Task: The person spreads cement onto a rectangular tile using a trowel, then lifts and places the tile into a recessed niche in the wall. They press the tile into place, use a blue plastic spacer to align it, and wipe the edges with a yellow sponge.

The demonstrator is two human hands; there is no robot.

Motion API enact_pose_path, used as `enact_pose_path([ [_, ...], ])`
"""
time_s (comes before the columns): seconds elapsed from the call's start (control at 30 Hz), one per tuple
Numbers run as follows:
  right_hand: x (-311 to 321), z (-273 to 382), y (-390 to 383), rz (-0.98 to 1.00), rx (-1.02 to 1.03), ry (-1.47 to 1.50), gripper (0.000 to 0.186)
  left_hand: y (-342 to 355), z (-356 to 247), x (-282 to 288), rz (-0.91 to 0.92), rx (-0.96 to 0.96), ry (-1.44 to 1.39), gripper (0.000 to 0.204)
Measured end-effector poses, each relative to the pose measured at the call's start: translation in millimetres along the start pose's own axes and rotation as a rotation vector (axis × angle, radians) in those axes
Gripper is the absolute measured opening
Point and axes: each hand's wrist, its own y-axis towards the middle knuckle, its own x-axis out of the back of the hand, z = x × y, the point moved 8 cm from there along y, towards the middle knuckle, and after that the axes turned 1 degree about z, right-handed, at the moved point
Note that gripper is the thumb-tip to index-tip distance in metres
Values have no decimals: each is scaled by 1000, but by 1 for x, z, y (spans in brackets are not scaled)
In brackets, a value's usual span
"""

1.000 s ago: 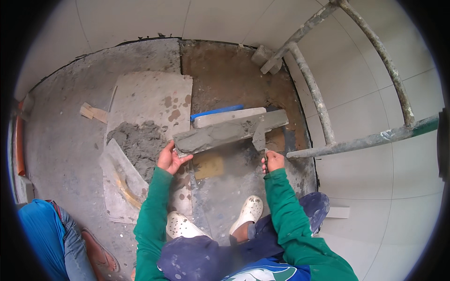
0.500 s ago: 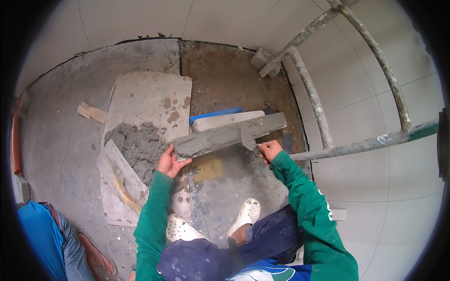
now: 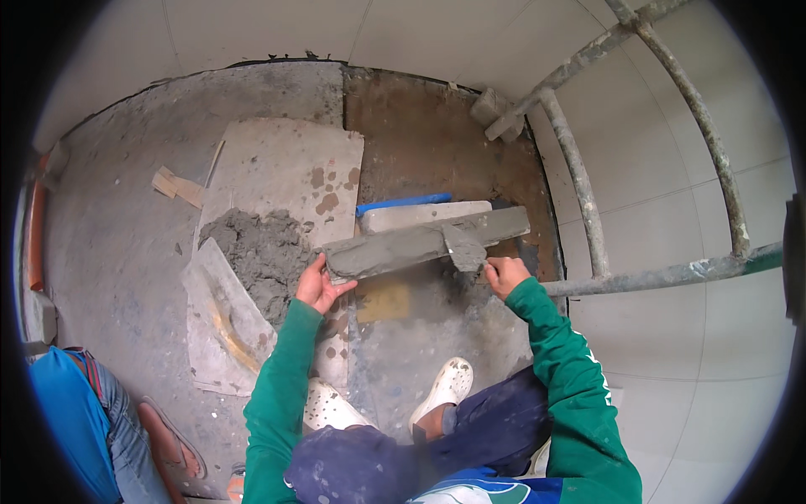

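Observation:
A long narrow strip (image 3: 378, 252) coated with wet grey mortar lies slantwise before me. My left hand (image 3: 321, 287) grips its left end, thumb stretched along the near edge. In my right hand (image 3: 507, 275) is a small trowel (image 3: 464, 247), its handle mostly hidden by the fingers. Mortar covers the trowel blade, which overlaps the strip's near edge right of the middle. To the left, a heap of mortar (image 3: 260, 256) sits on a pale stained board (image 3: 277, 160). A large flat plastering trowel (image 3: 227, 286) with a yellowish handle leans against the heap.
Beyond the strip are a pale long block (image 3: 424, 217) and a blue bar (image 3: 407, 202). A mortar-spattered metal frame (image 3: 579, 185) stands at right by the tiled wall. Another person's leg (image 3: 134, 433) is at lower left. Wood scraps (image 3: 178, 186) lie at far left.
The trowel blade has turned to show a wider, mortar-laden face and has come slightly toward me. My left hand keeps its place on the strip. The whole view has shifted slightly.

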Motion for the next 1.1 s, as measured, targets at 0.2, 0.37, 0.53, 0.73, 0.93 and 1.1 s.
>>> enact_pose_path([
  [0.2,1,-1,5,121,-95,-287,26,2,1,4,24,10,3,45],
  [0.37,-5,-34,13,130,-136,-148,25,3,2,2,16,9,-2,45],
  [0.53,-9,-67,5,58,-4,-156,27,-1,-1,0,-3,-13,26,46],
  [0.73,-10,-95,6,-3,-73,-188,29,-1,2,-7,-30,7,28,44],
  [0.93,-2,-99,-3,23,-196,-152,30,0,0,3,-18,-2,18,44],
  [1.1,10,-74,-3,-33,-153,-11,31,-1,-1,3,-23,-18,27,45],
])
